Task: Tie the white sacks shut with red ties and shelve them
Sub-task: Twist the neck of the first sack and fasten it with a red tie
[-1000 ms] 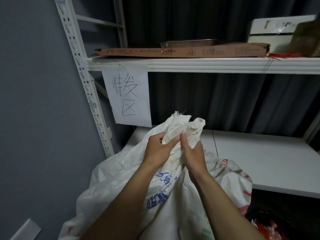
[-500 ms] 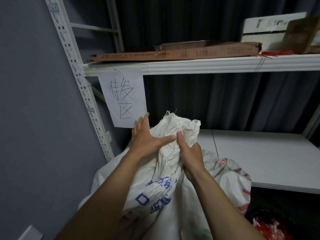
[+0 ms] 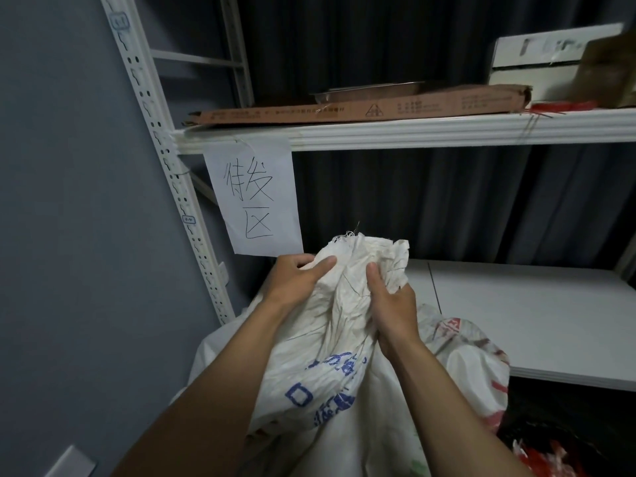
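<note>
- Sack [image 3: 320, 356], white woven cloth with blue print, stands at lower centre of the frame, its bunched neck [image 3: 361, 256] raised in front of the lower shelf [image 3: 516, 315].
- Left hand [image 3: 296, 280] grips the gathered cloth on the left of the neck, fingers curled round it and thumb lying across the front.
- Right hand [image 3: 389, 301] clasps the neck from the right, thumb pressed upright into the folds.
- The cloth looks soft and crumpled but slick, with a frayed top edge. It would likely slip loose if either grip eased, so hold just below the bunched mouth, where the tie must go.
- The body bulges full and looks bulky, but its weight cannot be told. For shelving, a hold low under the body seems safer than the neck.
- No tie is on the neck yet. Red strands [image 3: 564, 105], likely the ties, lie on the upper shelf [image 3: 413, 132] at upper right.
- A second sack [image 3: 464, 356], red-printed, sits just to the right.
</note>
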